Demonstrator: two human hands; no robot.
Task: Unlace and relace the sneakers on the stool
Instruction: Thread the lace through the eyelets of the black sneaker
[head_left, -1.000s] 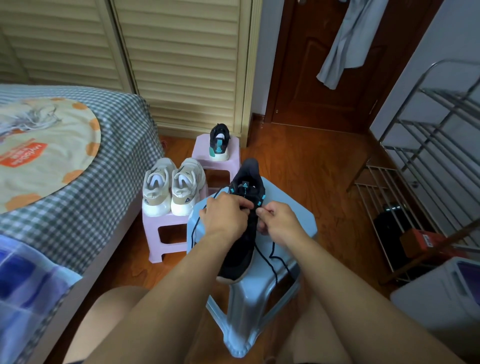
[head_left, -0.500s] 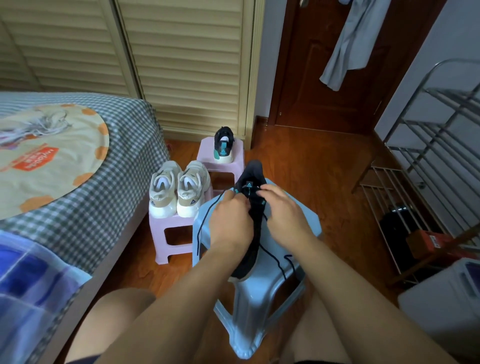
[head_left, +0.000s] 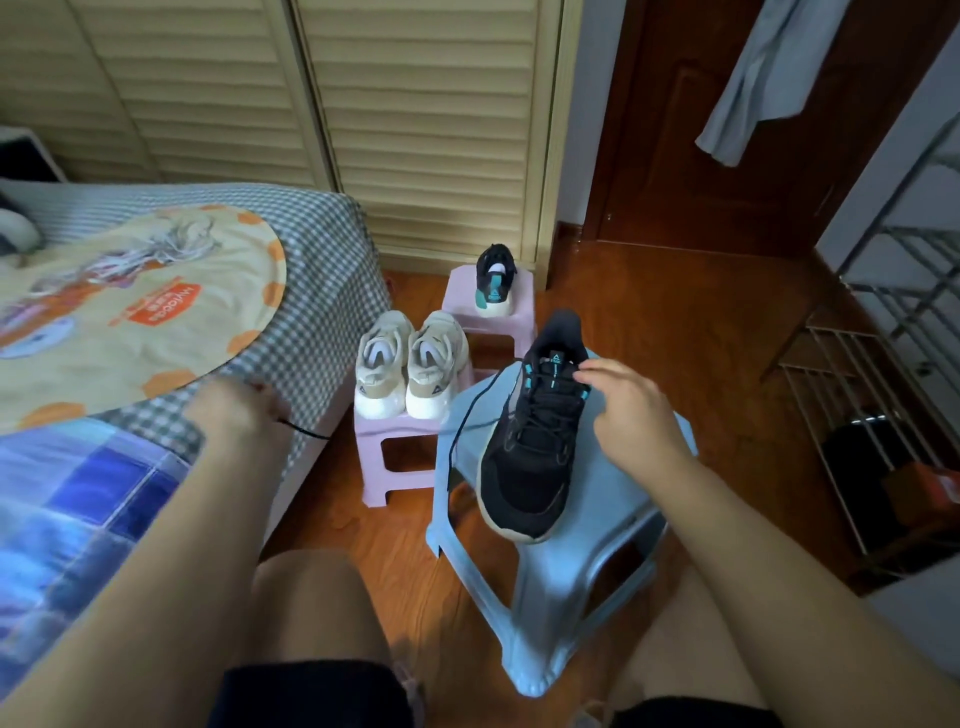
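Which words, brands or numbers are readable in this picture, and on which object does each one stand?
"MyiCola", as best it reads, white on the orange patch of the cushion on the bed.
Small characters beside it: too blurred to read.
Triangle logo on the black sneaker tongue: no legible letters.
Logos on the beige sneakers: too small.
Orange box label: unreadable.

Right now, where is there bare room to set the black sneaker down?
Bare: blue stool top right of the black sneaker, and floor toward the door. Crowded: near pink stool, filled by beige sneakers; far pink stool has little room.
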